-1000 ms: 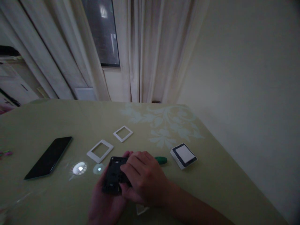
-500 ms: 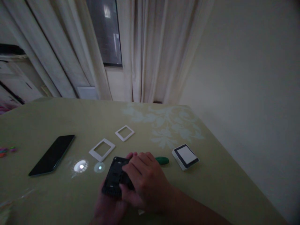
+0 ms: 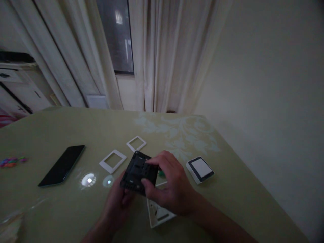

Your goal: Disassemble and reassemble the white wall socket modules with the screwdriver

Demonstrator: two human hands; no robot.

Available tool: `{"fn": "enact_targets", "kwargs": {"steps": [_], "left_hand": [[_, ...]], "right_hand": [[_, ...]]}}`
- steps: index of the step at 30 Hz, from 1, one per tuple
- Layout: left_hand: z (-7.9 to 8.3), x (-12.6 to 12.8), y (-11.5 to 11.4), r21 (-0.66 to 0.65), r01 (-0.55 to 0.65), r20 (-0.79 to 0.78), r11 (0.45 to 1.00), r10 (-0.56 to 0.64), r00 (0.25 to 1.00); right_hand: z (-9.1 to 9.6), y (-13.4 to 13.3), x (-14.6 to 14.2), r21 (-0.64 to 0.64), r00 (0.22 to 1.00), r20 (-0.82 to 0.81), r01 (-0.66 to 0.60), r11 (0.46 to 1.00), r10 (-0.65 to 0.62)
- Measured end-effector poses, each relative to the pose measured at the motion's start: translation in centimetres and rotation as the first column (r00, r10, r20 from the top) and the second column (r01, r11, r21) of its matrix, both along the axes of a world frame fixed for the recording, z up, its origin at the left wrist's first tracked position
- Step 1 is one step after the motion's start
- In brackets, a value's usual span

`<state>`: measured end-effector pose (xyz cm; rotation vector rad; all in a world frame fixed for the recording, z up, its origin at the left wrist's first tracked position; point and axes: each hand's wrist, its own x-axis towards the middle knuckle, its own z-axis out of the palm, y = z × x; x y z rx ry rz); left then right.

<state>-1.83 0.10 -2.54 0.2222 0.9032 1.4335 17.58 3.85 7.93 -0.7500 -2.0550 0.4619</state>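
My right hand [image 3: 172, 184] grips a black square plastic plate [image 3: 138, 172] between thumb and fingers at its right side. The plate is tilted, and its moulded face with small slots and ridges points up toward me. Behind its lower left edge is my left hand [image 3: 117, 200], closed on that side, with most of its fingers hidden under the plate. Below my right hand, a white plastic frame with slots [image 3: 154, 219] shows partly. A green handle [image 3: 161, 173] peeks out between the plate and my right hand, mostly covered.
Two thin white square frames [image 3: 102, 163] lie beyond the plate on the green table [image 3: 83, 216]. A white box-shaped device with a black-bordered face [image 3: 201, 168] rests to the right. On the left are a black phone [image 3: 63, 165], small colourful pieces [image 3: 11, 162] and clear plastic wrapping [image 3: 12, 226].
Both hands have raised the black plate and shifted it up and to the right. The slotted white frame below now shows much more, and the green handle is more covered.
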Motion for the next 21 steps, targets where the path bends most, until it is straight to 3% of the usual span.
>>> {"fn": "enact_targets", "kwargs": {"steps": [4,7,10,13,16,21], "left_hand": [[2.0,-2.9,2.2,-0.027,-0.137,-0.193,0.99,0.129,0.973],[2.5,-5.8,3.7,-0.009,-0.253,-0.322,0.967,0.237,0.917],[2.2,-8.2,5.0,-0.001,-0.302,-0.432,0.953,0.272,0.86],[1.5,-9.4,6.3,-0.031,-0.287,-0.577,0.958,0.217,0.787],[1.0,-9.7,7.9,-0.046,-0.245,-0.749,0.968,0.129,0.65],[0.4,-9.5,10.5,-0.034,-0.131,-0.966,0.991,0.0,0.259]], "right_hand": [[1.3,0.2,0.7,-0.049,1.0,-0.007,-0.012,0.999,0.012],[1.2,-0.2,0.8,-0.015,0.999,0.034,-0.033,0.999,0.034],[0.3,-0.9,0.7,0.079,0.98,0.188,-0.081,0.994,0.065],[-0.8,-1.5,0.8,0.12,0.897,0.423,-0.193,0.974,0.126],[-1.1,-1.9,0.9,0.106,0.808,0.56,-0.289,0.951,0.183],[-0.2,-2.3,1.2,0.131,0.773,0.595,-0.361,0.923,0.218]]}}
